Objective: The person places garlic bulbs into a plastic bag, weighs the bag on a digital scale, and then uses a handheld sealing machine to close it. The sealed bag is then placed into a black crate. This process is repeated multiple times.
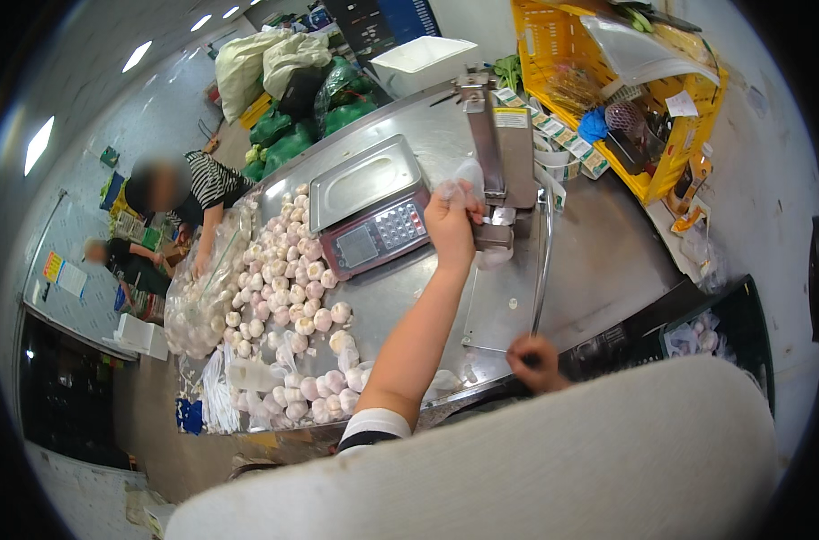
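My left hand (455, 209) grips a clear plastic bag (468, 177) at the base of an upright metal bag-closing machine (488, 142). My right hand (536, 363) is closed on the dark knob of the machine's long metal lever (545, 270). Left of my left hand stands a digital scale (375, 233) with a bare steel tray (365, 177). Many loose garlic bulbs (294, 270) lie in a heap beside the scale. Along the near edge are garlic bulbs in clear bags or sleeves (325, 395), beside a bundle of white strips (220, 391).
A co-worker (210, 185) reaches into a large clear bag of garlic (203, 304) at the table's far left; another person (136, 263) is farther back. A yellow crate (692, 128) holds packages at the right. Green net sacks (291, 145) and a white foam box (423, 61) stand behind the steel table.
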Demonstrator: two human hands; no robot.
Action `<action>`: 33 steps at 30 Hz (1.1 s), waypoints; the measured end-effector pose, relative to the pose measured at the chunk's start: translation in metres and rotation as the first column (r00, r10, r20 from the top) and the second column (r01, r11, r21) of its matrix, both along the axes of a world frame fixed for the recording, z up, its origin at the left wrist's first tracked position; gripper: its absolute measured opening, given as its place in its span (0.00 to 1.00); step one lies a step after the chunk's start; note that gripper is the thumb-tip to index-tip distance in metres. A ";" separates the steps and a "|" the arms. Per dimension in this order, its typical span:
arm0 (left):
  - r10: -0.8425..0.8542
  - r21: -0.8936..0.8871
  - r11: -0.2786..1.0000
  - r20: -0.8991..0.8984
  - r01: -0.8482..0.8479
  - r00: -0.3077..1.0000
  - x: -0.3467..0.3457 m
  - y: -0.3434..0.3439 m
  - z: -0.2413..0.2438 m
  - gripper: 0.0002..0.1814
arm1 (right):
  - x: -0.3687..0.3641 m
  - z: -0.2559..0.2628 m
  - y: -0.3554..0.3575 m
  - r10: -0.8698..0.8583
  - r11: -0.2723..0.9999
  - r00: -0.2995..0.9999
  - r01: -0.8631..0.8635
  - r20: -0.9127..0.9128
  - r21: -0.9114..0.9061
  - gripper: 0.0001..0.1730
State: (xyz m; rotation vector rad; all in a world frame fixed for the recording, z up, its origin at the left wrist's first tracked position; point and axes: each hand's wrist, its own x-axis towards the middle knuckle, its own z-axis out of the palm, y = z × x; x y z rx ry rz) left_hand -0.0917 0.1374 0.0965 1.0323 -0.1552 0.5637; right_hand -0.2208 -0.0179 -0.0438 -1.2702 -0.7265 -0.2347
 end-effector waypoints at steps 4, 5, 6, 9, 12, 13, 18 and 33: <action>0.024 -0.017 1.000 0.008 -0.024 1.000 -0.005 0.006 -0.001 0.10 | 0.014 0.043 -0.002 0.085 0.991 0.993 -0.075 0.085 -0.115 0.10; 0.048 0.024 0.999 0.004 -0.049 0.999 -0.008 0.014 -0.001 0.10 | 0.029 0.076 0.003 0.049 0.998 0.997 -0.051 -0.057 -0.038 0.12; 0.038 0.032 0.999 -0.011 -0.037 0.999 -0.009 0.015 -0.001 0.09 | 0.044 0.103 0.009 0.038 0.981 0.992 -0.013 -0.123 0.194 0.14; 0.030 0.073 0.997 -0.090 -0.024 0.996 -0.007 0.015 0.006 0.08 | 0.094 0.062 0.015 -0.388 0.921 0.918 0.384 -0.078 -0.064 0.22; -0.175 -0.012 0.985 -0.040 0.175 0.984 -0.008 0.024 0.003 0.09 | 0.120 0.057 0.050 -0.348 0.908 0.936 0.326 -0.043 -0.263 0.33; -0.268 0.032 0.962 -0.086 0.272 0.960 -0.010 0.034 0.002 0.09 | 0.124 0.055 0.055 -0.358 0.888 0.928 0.304 -0.104 -0.346 0.35; 0.110 0.923 0.369 0.075 -0.110 0.991 -0.094 0.116 -0.044 0.19 | 0.088 0.034 -0.005 -0.074 0.993 0.846 0.016 -0.529 -0.114 0.33; 0.206 0.587 0.709 -0.703 0.392 0.681 -0.186 0.148 -0.093 0.10 | -0.036 0.048 -0.274 -0.897 0.359 0.435 0.619 -0.076 -0.699 0.31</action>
